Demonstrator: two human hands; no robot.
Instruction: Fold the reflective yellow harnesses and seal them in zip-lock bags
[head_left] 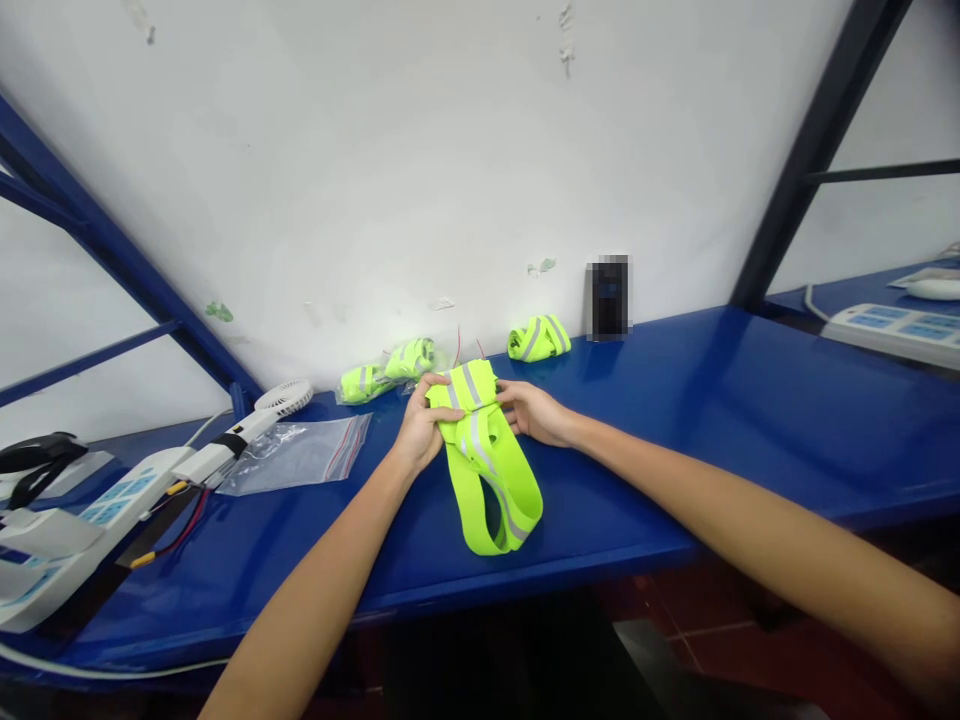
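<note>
A neon yellow-green reflective strap (471, 388) with silver stripes is partly folded into a flat bundle above the blue table. Its loose loop (525, 490) hangs down toward the table's front edge. My left hand (425, 420) grips the bundle's left side, thumb lying across the front. At the right side, my right hand (536, 412) has its fingers curled against the bundle's edge, partly behind it. Beyond my hands, two similar rolled straps lie in clear plastic, one strap roll (362, 383) left of the other strap roll (411, 358). A further folded strap (538, 338) sits by the wall without visible wrapping.
A clear zip bag (300, 455) lies flat on the blue table (637, 480), left of my hands. Beside it are a white handheld fan (283, 398), a power strip (112, 510) and loose wires (184, 530). A dark pixelated object (609, 298) leans against the wall.
</note>
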